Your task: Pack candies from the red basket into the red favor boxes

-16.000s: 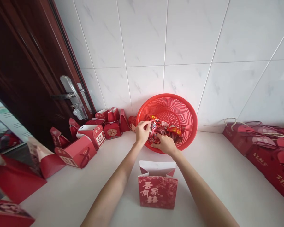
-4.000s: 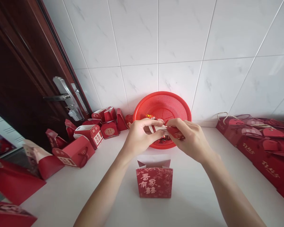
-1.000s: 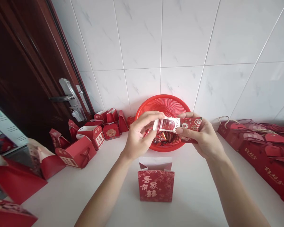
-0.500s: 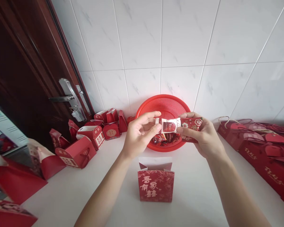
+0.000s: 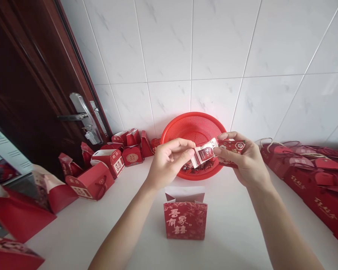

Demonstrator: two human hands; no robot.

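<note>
Between thumb and fingers, my left hand pinches the left end of a white and red wrapped candy. My right hand grips that candy's other end with its thumb, along with a red patterned packet in its fingers. Both hands are over a red plastic basket, which has dark red wrapped sweets in its bottom. Nearer to me a red paper bag with white lettering stands upright on the white table, its top open.
Several red gift boxes line the left side, beside a dark wooden door with a metal handle. Rows of red bags with string handles fill the right side. Behind stands a tiled wall.
The white and red candy has tilted, its left end now lower. My left hand has shifted slightly right and down, and my right hand has turned a little.
</note>
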